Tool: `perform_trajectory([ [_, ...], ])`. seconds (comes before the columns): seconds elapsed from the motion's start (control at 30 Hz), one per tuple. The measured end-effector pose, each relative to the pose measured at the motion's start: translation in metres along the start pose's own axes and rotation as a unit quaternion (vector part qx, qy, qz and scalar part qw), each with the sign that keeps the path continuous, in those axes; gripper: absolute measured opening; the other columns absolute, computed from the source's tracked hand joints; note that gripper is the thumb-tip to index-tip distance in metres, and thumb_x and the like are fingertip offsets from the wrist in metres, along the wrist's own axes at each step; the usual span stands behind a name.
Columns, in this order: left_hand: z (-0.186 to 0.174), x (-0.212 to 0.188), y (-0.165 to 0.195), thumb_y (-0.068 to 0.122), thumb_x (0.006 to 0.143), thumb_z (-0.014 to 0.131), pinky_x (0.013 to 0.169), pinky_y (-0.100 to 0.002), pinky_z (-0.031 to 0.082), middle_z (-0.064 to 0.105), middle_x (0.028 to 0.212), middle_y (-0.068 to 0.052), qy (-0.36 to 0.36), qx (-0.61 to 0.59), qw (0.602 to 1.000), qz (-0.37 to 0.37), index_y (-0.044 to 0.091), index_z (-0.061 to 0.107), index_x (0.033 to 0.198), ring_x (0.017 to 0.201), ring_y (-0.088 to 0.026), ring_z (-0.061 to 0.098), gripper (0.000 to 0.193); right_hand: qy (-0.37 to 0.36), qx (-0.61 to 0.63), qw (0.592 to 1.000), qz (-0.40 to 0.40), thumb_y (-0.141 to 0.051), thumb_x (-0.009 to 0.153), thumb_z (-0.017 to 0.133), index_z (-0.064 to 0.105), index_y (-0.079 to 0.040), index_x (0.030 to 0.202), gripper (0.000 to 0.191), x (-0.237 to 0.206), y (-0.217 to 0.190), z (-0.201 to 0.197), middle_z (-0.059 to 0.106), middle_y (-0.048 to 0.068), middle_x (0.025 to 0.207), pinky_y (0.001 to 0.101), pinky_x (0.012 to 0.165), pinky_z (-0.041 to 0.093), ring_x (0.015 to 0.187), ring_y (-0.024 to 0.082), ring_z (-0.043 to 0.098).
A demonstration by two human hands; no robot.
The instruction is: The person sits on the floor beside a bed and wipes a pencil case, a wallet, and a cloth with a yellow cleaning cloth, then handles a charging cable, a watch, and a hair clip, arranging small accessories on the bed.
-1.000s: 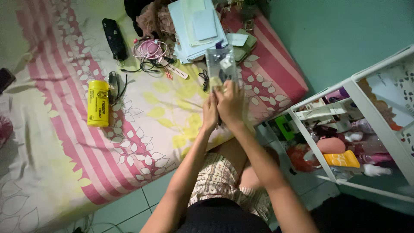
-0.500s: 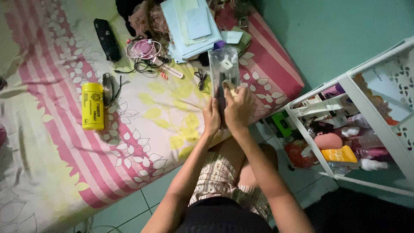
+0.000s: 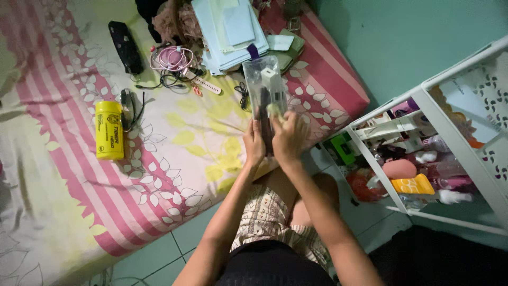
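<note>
A clear plastic bag (image 3: pixel 264 87) is held upright over the near right part of a bed (image 3: pixel 159 159) covered in a pink striped sheet with a yellow leaf print. Both hands are closed on the bag's lower end: the left hand (image 3: pixel 254 144) is wrapped round its left edge, and the right hand (image 3: pixel 288 136) is pressed against its right side, with the fingers curled in around it. Compared with a second earlier, the bag has been raised and stood more upright, so that more of its length is seen above the hands, and the hands have been drawn slightly nearer to the body. From this it may be judged that the bag's contents are being handled or sorted through the plastic.

Inside the bag a dark long object and a pale boxy one can be made out, but what they are cannot be told. On the far side of the bed a stack of pale blue papers (image 3: pixel 233 32) is seen, with a coil of pink cable (image 3: pixel 172 57) to its left. Further left lie a black case (image 3: pixel 126 46) and a yellow cylinder (image 3: pixel 109 130). To the right a white shelf unit (image 3: pixel 423 106) is partly cut off by the frame edge; its bottles are blurred.
</note>
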State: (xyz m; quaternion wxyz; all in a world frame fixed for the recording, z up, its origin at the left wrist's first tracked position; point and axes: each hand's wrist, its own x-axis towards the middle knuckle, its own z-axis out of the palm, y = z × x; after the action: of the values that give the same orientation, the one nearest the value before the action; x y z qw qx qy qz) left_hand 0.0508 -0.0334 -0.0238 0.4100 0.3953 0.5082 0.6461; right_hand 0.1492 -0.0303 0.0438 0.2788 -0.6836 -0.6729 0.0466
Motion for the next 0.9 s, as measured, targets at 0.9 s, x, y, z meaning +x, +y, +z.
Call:
perform_trajectory([
  [0.9, 0.006, 0.022, 0.009, 0.031, 0.112, 0.043, 0.072, -0.029, 0.049, 0.067, 0.091, 0.0, 0.025, -0.028, 0.996, -0.075, -0.005, 0.067, 0.113, 0.081, -0.009, 0.055, 0.043, -0.033, 0.051, 0.998, 0.006, -0.022, 0.097, 0.066, 0.059, 0.006, 0.111, 0.032, -0.054, 0.004, -0.023, 0.059, 0.021, 0.104, 0.047, 0.081, 0.049, 0.097, 0.037, 0.059],
])
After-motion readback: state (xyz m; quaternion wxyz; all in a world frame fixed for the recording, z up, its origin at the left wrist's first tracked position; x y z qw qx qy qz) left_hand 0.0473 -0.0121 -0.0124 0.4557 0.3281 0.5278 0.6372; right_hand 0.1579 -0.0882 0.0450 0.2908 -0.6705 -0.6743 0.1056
